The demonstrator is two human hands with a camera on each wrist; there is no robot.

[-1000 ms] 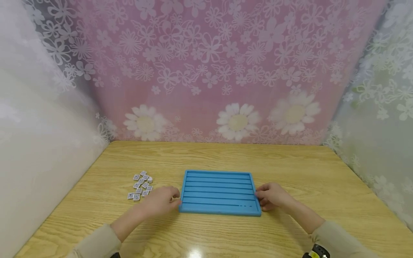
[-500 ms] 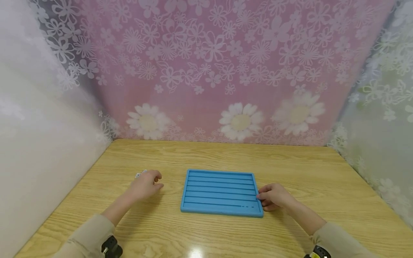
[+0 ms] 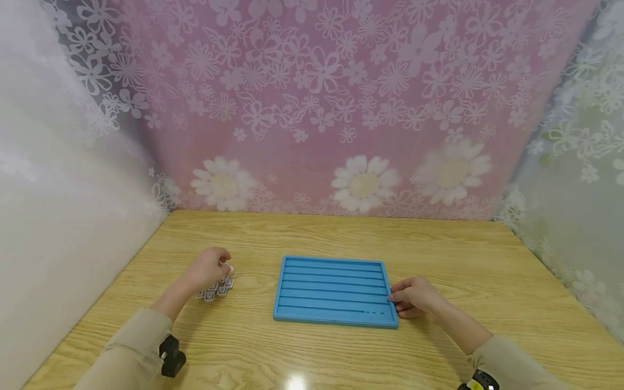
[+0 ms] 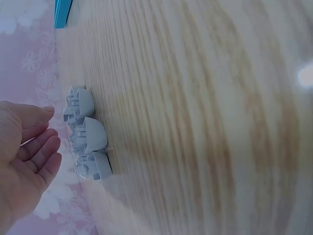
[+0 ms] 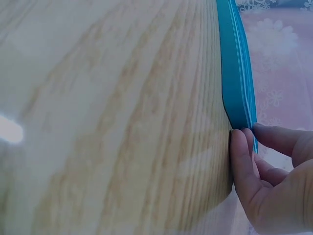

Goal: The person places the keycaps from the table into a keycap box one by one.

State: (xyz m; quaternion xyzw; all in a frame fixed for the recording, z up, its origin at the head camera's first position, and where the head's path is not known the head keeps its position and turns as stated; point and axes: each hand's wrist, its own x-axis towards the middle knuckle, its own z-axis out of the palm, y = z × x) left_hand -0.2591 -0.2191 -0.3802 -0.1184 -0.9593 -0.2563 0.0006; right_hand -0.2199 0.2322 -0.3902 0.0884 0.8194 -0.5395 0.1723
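In the head view my left hand point(image 3: 207, 268) reaches over a cluster of small grey-white keycaps point(image 3: 222, 291), several of them hidden beneath it. The left wrist view shows its loosely bent fingers point(image 4: 41, 147) beside the keycaps point(image 4: 88, 134), thumb and fingertips apart with nothing seen between them. A shallow blue tray point(image 3: 331, 265) with raised lengthwise ridges lies flat at the middle of the table. My right hand point(image 3: 414, 297) holds the tray's right edge near its front corner. Its thumb is at the top rim and its fingers point(image 5: 242, 152) lie against the side.
The wooden table point(image 3: 312, 352) carries the tray and the keycaps. A pink floral backdrop point(image 3: 312, 108) stands behind it, with pale hangings on the left and right. Black wrist cameras sit at both sleeves, the left camera point(image 3: 171, 356) being fully in view.
My left hand has left the tray's left edge and moved left and away to the keycaps, uncovering the nearer ones in the last half second. My right hand stays at the tray.
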